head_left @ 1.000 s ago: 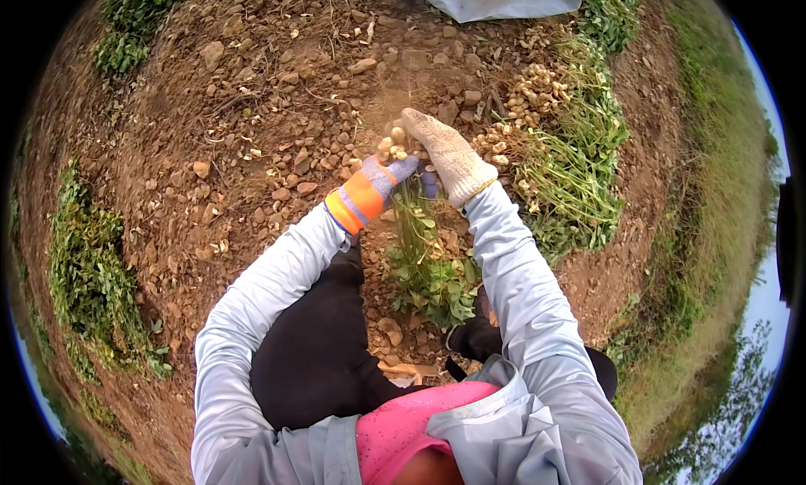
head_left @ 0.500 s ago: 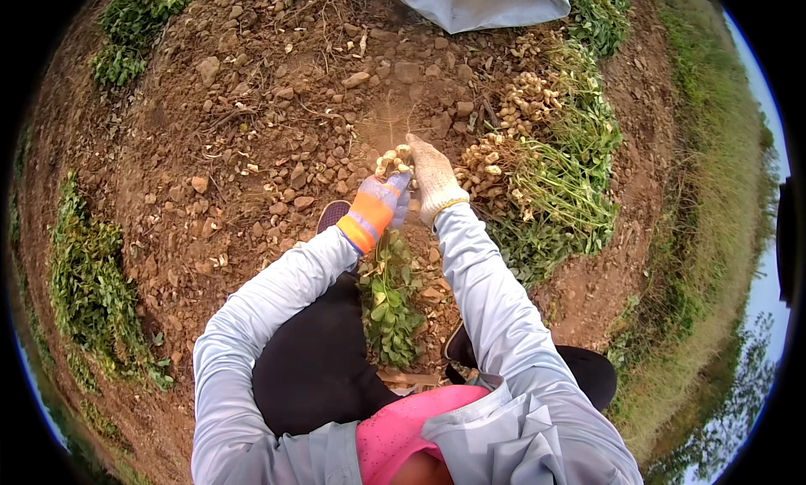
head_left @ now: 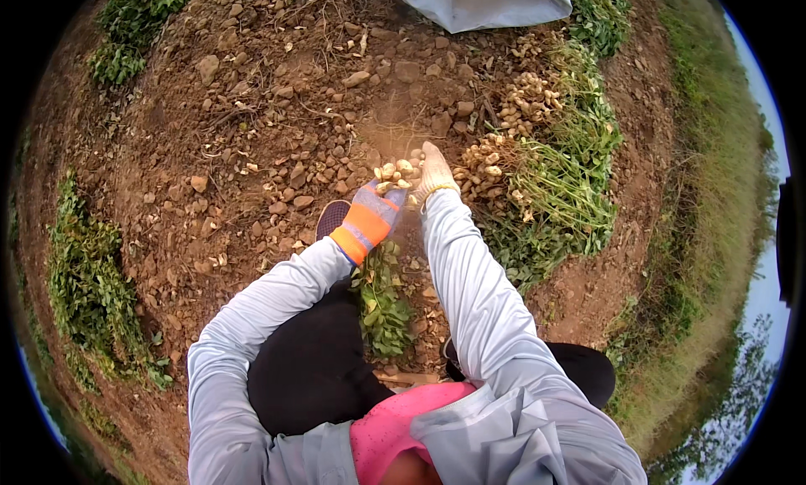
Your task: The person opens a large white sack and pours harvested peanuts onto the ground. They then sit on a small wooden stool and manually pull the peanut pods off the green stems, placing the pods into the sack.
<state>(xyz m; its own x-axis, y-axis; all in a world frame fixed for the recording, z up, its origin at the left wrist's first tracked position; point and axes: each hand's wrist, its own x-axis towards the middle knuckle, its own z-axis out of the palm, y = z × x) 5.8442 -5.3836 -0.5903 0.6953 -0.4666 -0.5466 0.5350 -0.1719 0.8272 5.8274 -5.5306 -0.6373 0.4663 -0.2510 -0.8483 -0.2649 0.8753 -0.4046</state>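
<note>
My left hand (head_left: 368, 220), in an orange and grey glove, is closed round a peanut plant just below its pods. Pale peanuts (head_left: 397, 174) cluster above that fist, and the plant's leafy top (head_left: 386, 304) hangs back toward me between my legs. Thin roots fan out beyond the pods. On the right side of the cluster is my right hand (head_left: 436, 171) in a cream knitted glove. Its fingers are bent in against the pods, largely hidden by the back of the hand; what they grip cannot be made out.
To the right lie pulled peanut plants (head_left: 571, 178) with a pile of pods (head_left: 529, 103) at their root ends. A pale sack (head_left: 483, 6) rests at the far side. More leafy heaps (head_left: 92, 292) lie at left. Stony reddish soil surrounds my shoe (head_left: 332, 219); grass borders the right.
My right hand has shifted slightly right and down, uncovering more of the pods. My left hand, with the plant, has dropped a little toward me and left.
</note>
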